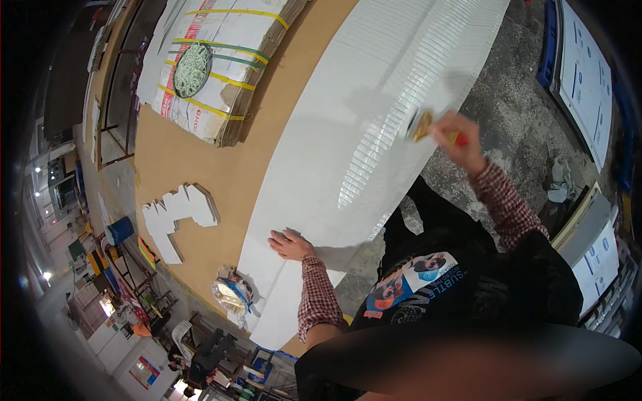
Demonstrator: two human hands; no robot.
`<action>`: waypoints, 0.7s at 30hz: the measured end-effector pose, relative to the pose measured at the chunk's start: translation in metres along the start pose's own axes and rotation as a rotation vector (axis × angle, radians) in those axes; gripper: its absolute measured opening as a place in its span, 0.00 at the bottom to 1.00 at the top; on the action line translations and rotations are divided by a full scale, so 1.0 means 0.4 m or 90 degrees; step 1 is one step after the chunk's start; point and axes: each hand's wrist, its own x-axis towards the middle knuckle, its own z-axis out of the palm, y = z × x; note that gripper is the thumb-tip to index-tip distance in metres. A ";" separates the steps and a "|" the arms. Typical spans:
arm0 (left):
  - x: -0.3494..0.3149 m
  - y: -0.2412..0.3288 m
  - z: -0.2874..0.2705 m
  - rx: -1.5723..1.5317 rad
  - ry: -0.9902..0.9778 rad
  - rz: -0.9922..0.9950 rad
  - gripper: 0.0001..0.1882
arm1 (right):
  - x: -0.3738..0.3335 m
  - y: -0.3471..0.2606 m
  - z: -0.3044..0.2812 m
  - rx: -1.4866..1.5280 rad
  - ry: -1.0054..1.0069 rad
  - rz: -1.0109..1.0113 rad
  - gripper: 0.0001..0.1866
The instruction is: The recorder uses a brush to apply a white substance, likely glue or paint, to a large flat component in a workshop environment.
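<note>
A long fan of overlapping white sheets (314,127) covers the near side of the table, its many edges showing as narrow strips. A glossy band runs along those edges. My right hand (460,142) is closed around a paintbrush (422,125) with a red handle and a yellowish body. The brush head is blurred and close to the sheets' right edge; whether it touches them I cannot tell. My left hand (290,245) lies flat on the white sheets near their lower left, fingers stretched out and holding nothing.
On the brown tabletop (194,157) rest a strapped cardboard stack (231,60) with a pale green coiled bundle (192,69) on it, and white cut-out pieces (177,217). A plastic-lined container (232,292) stands by the sheets' lower left. Printed boards (585,80) stand at the right.
</note>
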 end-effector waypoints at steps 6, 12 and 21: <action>0.007 -0.013 0.005 0.000 0.001 -0.006 0.31 | 0.052 0.029 -0.048 -0.148 0.026 0.125 0.06; 0.006 -0.023 0.011 -0.003 0.032 0.020 0.31 | 0.027 0.013 -0.058 -0.159 0.054 0.080 0.08; 0.046 -0.128 0.103 0.008 0.029 0.002 0.27 | -0.026 0.040 -0.003 -0.079 -0.041 0.064 0.05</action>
